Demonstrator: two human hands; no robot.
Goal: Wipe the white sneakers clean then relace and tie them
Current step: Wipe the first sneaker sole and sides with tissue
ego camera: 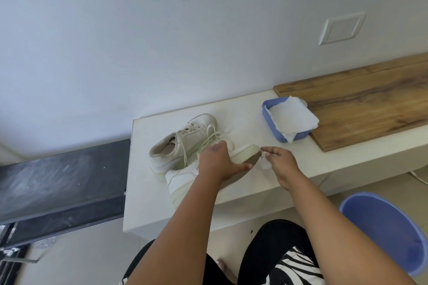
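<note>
So left hand point(217, 162) grips tilted sneaker point(185, 177) on worktop point(243, 120) | right hand point(281, 161) pinches small white wipe point(264, 165) at its toe | second sneaker point(185, 139) just behind | blue tray point(269, 118) further right of it

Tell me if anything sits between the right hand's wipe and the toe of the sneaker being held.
Nothing visible does. The right hand holds a wipe right beside the toe of the tilted sneaker, which the left hand grips. The other sneaker sits behind it.
</note>
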